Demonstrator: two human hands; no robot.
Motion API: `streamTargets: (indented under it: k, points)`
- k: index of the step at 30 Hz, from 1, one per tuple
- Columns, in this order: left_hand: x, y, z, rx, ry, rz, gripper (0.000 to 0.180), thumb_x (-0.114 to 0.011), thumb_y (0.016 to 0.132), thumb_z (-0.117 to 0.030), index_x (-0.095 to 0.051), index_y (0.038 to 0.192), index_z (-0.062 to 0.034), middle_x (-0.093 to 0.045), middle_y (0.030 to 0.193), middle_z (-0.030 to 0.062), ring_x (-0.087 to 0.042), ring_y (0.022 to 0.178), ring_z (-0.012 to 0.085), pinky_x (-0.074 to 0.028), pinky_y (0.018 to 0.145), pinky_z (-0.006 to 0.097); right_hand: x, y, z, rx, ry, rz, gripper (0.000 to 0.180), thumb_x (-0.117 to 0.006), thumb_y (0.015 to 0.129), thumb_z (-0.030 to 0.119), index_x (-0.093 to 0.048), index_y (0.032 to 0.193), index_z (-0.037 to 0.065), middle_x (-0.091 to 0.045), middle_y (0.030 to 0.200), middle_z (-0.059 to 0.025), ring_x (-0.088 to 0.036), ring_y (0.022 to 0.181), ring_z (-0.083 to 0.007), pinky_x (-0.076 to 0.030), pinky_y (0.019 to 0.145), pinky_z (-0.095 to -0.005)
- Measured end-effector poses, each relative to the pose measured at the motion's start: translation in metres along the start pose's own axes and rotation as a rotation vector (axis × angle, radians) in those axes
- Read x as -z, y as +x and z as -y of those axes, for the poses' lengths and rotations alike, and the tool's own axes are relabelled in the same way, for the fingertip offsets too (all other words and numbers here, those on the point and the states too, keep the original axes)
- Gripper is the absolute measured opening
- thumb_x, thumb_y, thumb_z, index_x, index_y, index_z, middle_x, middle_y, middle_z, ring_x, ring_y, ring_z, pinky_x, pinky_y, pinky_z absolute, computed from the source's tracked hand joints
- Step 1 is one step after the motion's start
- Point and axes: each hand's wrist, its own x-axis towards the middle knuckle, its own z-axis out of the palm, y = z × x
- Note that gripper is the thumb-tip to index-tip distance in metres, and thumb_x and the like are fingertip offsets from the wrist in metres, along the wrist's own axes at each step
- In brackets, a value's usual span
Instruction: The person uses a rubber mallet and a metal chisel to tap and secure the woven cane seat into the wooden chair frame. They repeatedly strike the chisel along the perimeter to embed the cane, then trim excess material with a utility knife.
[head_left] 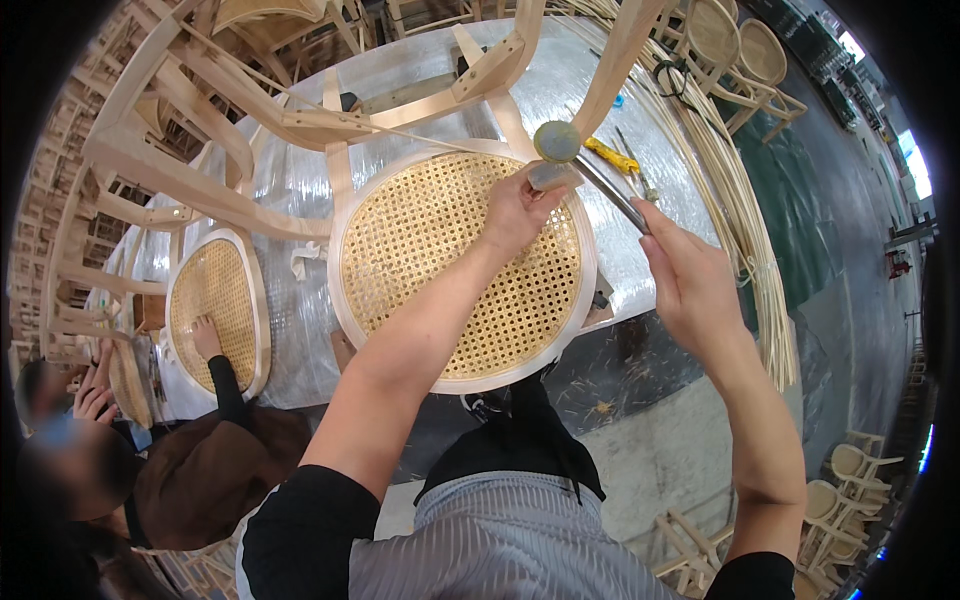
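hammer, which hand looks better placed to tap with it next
Likely the right hand: it grips the hammer by its handle, head near the pale block. The left hand holds that block near the edge of the cane seat.

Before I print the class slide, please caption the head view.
Left hand holding a block over a cane seat; right hand gripping a hammer, its head close by.

Shiny metal hammer shaft [610, 191], textured woven cane seat [425, 235]
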Motion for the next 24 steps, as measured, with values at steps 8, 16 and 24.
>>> streamTargets:
  k: [8,16,24]
  points:
    - [-0.005,-0.002,0.003,0.0,0.058,-0.011,0.04,-0.08,0.099,-0.002,-0.068,0.137,0.0036,-0.079,0.123,0.0107,-0.073,0.11,0.0132,-0.058,0.099,0.028,-0.001,-0.002,-0.006,0.017,-0.02,0.021,0.041,-0.067,0.105,0.01,-0.065,0.146,0.01,-0.075,0.095,-0.022,-0.072,0.084,-0.0418,-0.056,0.075,-0.0514]
    - [-0.008,-0.006,0.005,-0.057,0.088,0.028,0.041,-0.08,0.098,-0.004,-0.068,0.136,0.0048,-0.079,0.123,0.0124,-0.075,0.11,0.0153,-0.059,0.098,0.029,-0.001,-0.009,-0.018,0.025,-0.111,0.007,0.042,-0.067,0.105,0.011,-0.064,0.147,0.01,-0.071,0.086,-0.0188,-0.072,0.083,-0.0401,-0.055,0.073,-0.0513]
    - [-0.014,-0.007,-0.001,0.006,0.173,0.037,0.042,-0.079,0.1,-0.006,-0.068,0.138,0.0044,-0.08,0.123,0.0119,-0.075,0.11,0.016,-0.058,0.099,0.03,0.006,-0.024,-0.018,-0.014,-0.059,-0.018,0.04,-0.065,0.106,0.013,-0.065,0.145,0.008,-0.073,0.09,-0.0213,-0.072,0.084,-0.0411,-0.054,0.074,-0.0511]
